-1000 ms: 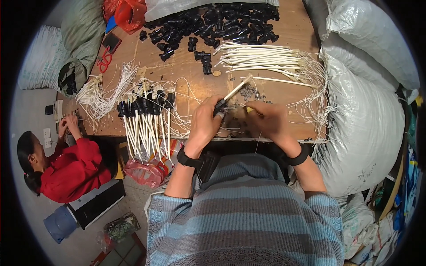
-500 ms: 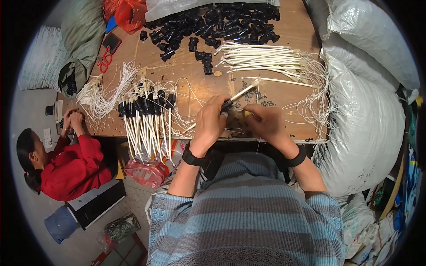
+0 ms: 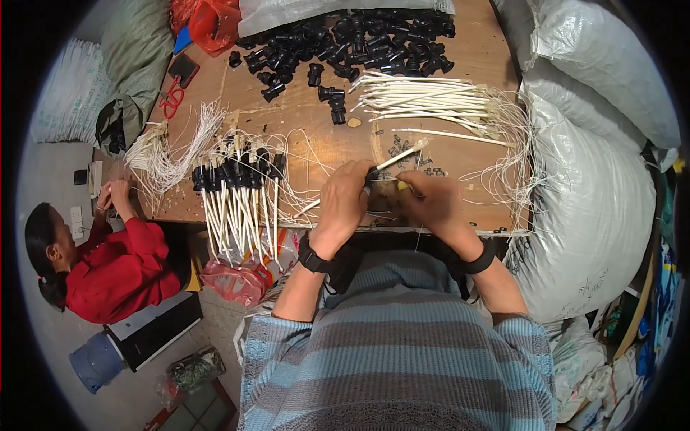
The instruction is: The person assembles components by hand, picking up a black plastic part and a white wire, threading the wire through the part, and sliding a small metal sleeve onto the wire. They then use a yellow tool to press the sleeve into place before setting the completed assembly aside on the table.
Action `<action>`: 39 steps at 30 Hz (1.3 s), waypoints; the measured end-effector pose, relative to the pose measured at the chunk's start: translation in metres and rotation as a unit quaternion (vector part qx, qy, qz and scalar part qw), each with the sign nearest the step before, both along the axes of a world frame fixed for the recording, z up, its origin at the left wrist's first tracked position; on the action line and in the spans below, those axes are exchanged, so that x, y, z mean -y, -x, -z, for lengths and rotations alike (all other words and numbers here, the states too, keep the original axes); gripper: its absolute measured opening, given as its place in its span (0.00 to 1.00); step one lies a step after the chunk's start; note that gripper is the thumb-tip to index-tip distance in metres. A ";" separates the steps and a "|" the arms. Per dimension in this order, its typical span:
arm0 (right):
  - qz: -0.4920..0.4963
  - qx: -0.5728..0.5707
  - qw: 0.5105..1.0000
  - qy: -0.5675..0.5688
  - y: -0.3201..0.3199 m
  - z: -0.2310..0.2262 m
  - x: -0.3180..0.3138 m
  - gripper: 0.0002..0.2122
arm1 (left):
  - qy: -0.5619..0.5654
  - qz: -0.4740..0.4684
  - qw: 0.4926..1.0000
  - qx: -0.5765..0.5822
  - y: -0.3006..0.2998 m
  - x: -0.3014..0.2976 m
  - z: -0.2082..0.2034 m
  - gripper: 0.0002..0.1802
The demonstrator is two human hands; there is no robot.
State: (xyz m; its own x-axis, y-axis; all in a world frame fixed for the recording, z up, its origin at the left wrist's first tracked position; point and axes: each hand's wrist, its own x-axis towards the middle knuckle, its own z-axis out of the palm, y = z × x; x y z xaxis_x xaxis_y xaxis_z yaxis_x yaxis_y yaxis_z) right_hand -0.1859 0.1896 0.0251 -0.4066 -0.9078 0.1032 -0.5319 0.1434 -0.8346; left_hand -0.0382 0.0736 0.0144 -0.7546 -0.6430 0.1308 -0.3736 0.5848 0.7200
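My left hand [image 3: 345,200] is closed round a black socket [image 3: 371,174], mostly hidden by the fingers. A white tube [image 3: 395,156] sticks out of it, pointing away to the right. Close beside it, my right hand [image 3: 435,205] has its fingers drawn together, slightly blurred. Something yellow [image 3: 403,185] shows at its fingertips, and what they pinch is hidden. A thin white wire [image 3: 419,238] hangs below that hand past the table edge. Small dark clips [image 3: 434,172] lie scattered just beyond my hands.
White tubes with wires [image 3: 431,97] lie at the far right, below a pile of black sockets [image 3: 352,43]. Left of my hands, a bundle of socketed tubes [image 3: 233,187] overhangs the table edge. Stuffed white sacks [image 3: 589,194] crowd the right side. A person in red [image 3: 118,266] sits at left.
The socket and white tube have shifted slightly right and down, with the left hand lower over the socket. My right hand stays close by, moving only a little.
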 end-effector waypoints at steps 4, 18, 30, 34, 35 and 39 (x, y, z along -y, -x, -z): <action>0.006 -0.055 0.998 -0.014 0.002 -0.003 0.002 0.05 | 0.047 0.017 0.999 0.021 -0.001 -0.001 -0.002 0.22; -0.104 -0.062 0.992 -0.033 -0.003 0.009 -0.004 0.14 | -0.105 0.086 0.985 0.106 0.005 -0.007 -0.018 0.30; -0.094 -0.105 0.988 -0.067 -0.004 0.012 -0.006 0.14 | -0.211 0.046 0.973 -0.078 -0.002 -0.004 -0.011 0.28; -0.061 -0.128 0.990 0.018 -0.010 0.019 -0.008 0.06 | -0.091 0.041 0.987 -0.125 -0.007 -0.003 -0.005 0.18; -0.059 -0.105 0.992 0.022 -0.011 0.020 -0.009 0.07 | -0.091 0.042 0.987 -0.125 -0.008 -0.004 -0.004 0.18; -0.104 -0.026 0.993 0.052 -0.008 0.016 -0.011 0.09 | -0.094 0.065 0.981 -0.158 -0.011 -0.007 -0.005 0.14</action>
State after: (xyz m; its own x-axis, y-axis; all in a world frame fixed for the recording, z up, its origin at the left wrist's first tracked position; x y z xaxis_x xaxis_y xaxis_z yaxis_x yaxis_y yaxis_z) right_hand -0.1782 0.2005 0.0088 -0.2036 -0.9548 0.2164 -0.5843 -0.0588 -0.8094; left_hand -0.0275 0.0810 0.0194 -0.7730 -0.5786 0.2600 -0.0451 0.4589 0.8873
